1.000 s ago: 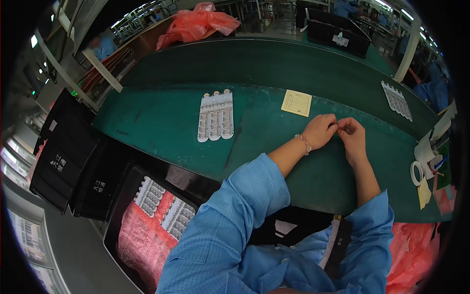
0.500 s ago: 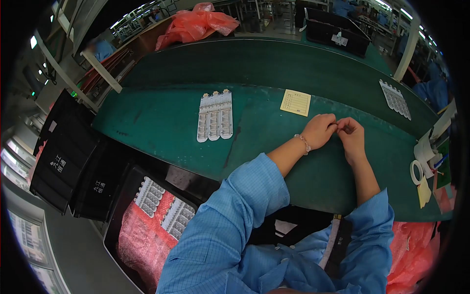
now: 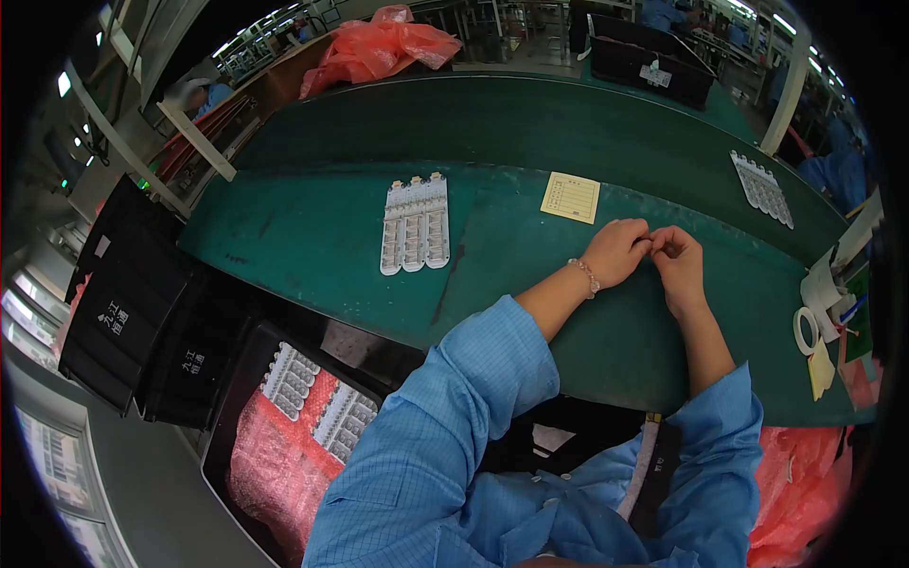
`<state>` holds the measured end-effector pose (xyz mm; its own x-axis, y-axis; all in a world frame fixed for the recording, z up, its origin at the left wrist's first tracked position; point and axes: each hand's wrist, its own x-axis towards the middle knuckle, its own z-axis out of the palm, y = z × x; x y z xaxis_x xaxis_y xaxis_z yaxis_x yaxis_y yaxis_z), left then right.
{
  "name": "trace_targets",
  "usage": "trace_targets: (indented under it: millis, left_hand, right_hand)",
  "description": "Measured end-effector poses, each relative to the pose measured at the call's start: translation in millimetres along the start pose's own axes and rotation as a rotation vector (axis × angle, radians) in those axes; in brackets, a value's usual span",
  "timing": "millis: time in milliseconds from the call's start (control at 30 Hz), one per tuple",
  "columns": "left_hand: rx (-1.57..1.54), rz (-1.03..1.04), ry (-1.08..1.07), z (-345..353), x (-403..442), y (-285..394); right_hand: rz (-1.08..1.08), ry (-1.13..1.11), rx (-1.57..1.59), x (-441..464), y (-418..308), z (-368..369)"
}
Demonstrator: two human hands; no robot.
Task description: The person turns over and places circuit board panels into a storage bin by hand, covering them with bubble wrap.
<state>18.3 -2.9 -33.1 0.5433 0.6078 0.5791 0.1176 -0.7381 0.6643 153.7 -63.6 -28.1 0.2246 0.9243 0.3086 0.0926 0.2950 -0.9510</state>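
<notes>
My left hand (image 3: 615, 254), with a beaded bracelet at the wrist, is over the green work surface (image 3: 606, 346). Its fingertips meet those of my right hand (image 3: 680, 270). Both hands are closed in a pinch; anything between the fingertips is too small or hidden to make out. Just beyond my left hand lies a yellow printed card (image 3: 570, 197). Farther left, a white panel with several rows of compartments (image 3: 415, 227) rests flat on the surface. Another such panel (image 3: 762, 189) lies at the far right, on the strip behind.
Lower left, a black bin (image 3: 220, 426) holds pink bubble wrap (image 3: 275, 473) and more white panels (image 3: 344, 419). Black crates (image 3: 114, 312) stand beside it. At the right edge are a tape roll (image 3: 806, 330) and yellow slips (image 3: 820, 371). Pink plastic (image 3: 379, 47) lies at the back.
My hands stay pinched together in nearly the same place. At the far left, a person in the background has shifted slightly. The panels and card have not moved.
</notes>
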Motion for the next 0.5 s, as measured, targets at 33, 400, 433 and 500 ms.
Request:
trace_targets:
  millis: [33, 400, 433, 500]
  left_hand:
    - [-0.004, 0.004, 0.002, 0.1, -0.1, -0.3]
    - [0.036, 0.024, 0.001, 0.7, 0.0, -1.2]
    - [0.012, -0.001, 0.016, 0.7, 0.8, -2.3]
    - [0.006, -0.009, 0.021, 1.4, 1.0, -4.1]
  right_hand:
    - [-0.003, 0.006, 0.000, 0.0, -0.1, 0.3]
    - [0.026, 0.001, 0.008, -0.8, -4.1, 0.9]
    - [0.024, -0.019, 0.022, -1.5, -6.3, 2.5]
    - [0.030, -0.017, 0.027, -2.4, -9.1, 3.4]
